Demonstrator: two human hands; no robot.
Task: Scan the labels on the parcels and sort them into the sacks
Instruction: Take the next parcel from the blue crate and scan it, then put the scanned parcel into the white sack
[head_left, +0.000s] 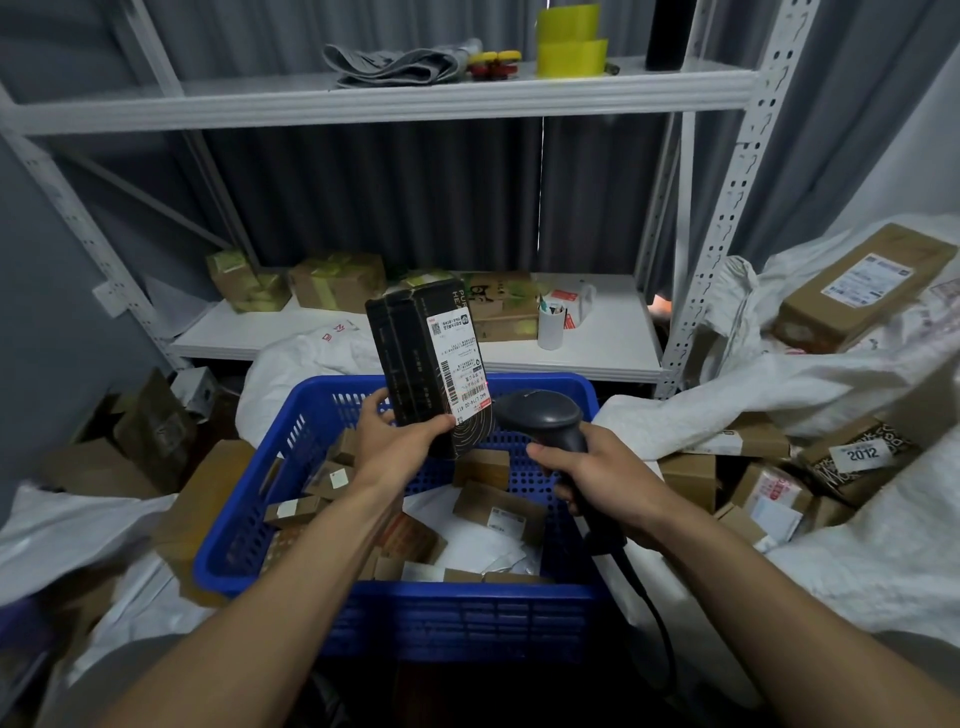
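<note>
My left hand (402, 441) grips the lower end of a tall black box parcel (415, 353), held upright above the blue basket (249, 499). Its white shipping label (460, 358) faces me and the scanner. My right hand (597, 475) holds a black handheld barcode scanner (545, 418) by its handle, the head close to the label's lower right. The scanner's cable (649, 613) trails down toward me. Several small brown parcels (496, 506) lie inside the basket. White sacks lie at the right (779, 384), the left (78, 525) and behind the basket (306, 353).
A white metal shelf (597, 353) stands behind the basket with cardboard boxes (337, 283) and a white cup (550, 325). More parcels (862, 280) pile on the right sack and on the floor (769, 483). Brown boxes (156, 431) sit at left.
</note>
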